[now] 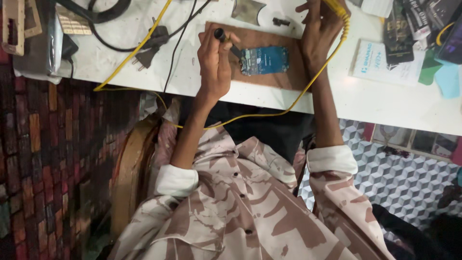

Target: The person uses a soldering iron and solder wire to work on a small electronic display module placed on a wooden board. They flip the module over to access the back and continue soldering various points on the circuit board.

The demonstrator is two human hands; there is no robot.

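A blue circuit board lies on a brown wooden board on the white table. My left hand grips a slim black tool, whose tip rests at the left edge of the circuit board. My right hand is raised just right of the circuit board, at the far edge of the wooden board. Its fingers are closed around the end of a yellow cable; whatever is on that end is hidden by the hand.
A black plug and black cables lie at the table's left. A grey metal piece and a small dark part sit behind the board. Packets, a white card and teal scraps crowd the right. Patterned floor lies below.
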